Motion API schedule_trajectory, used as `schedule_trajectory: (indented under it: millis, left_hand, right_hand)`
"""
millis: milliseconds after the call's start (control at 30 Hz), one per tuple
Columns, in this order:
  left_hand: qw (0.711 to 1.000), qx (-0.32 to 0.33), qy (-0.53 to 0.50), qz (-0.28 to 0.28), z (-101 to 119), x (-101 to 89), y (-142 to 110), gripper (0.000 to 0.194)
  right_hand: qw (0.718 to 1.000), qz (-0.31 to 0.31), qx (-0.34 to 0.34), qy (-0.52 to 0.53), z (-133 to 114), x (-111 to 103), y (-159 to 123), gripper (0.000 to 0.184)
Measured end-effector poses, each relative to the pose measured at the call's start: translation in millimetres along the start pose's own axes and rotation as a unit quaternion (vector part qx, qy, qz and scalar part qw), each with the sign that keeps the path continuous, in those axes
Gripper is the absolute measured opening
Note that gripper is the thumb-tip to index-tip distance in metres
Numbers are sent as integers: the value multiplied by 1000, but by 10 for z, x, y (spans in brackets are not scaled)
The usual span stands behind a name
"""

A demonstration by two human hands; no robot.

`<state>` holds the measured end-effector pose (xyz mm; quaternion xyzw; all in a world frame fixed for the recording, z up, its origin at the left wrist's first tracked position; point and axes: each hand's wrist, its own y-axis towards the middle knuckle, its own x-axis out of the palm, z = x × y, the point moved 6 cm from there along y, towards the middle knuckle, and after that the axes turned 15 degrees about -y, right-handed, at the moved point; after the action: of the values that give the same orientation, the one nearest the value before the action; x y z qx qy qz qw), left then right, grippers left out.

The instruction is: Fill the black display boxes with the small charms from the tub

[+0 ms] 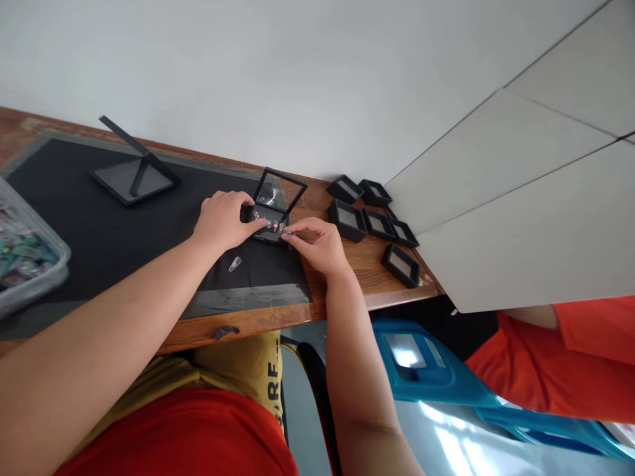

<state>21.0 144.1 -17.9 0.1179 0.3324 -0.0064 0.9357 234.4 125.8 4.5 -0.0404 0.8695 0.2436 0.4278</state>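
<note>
A small black display case (268,238) lies on the dark mat with its clear framed lid (301,194) raised. Inside it is a row of small decorated false nails (276,227). My left hand (223,219) grips the case's left side, its thumb reaching over the row. At the right end of that row, my right hand (320,246) pinches a tiny shiny piece, apparently a false nail, partly hidden by the fingertips. One loose clear false nail (235,264) rests on the mat below my left hand.
Several small black boxes (350,217) stand on the wooden table at right. A larger open black case (131,180) is at left, beside a clear plastic tub (59,271) of colourful pieces. A wall runs behind; a person's orange clothing (526,363) and a blue chair (421,363) are at right.
</note>
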Motion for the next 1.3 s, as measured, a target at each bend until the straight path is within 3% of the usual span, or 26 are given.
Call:
schedule_trajectory:
  millis: [400,567,733,1000,1300]
  left_hand:
    - [999,-30,-37,-18,-52,-68,-7,42]
    - [999,-6,-22,-27,-35,-68,-10,27]
    - [999,1,-23,-27,-30,-57,-19,27]
    - [1000,1,-18,-24,-22,-48,-22,27]
    - [1000,0,-11,-25,-27,-39,-20,31]
  right_hand:
    - [999,-31,-6,-11,12,75,-13,15]
    - [999,-26,-1,-20,29,92,-15,12]
    - [1000,-15,5,-3,28,83,-14,11]
    - [999,10,-32,-1,-119,39,-12,10]
    - [995,-17,-73,-71,-147,143,17,3]
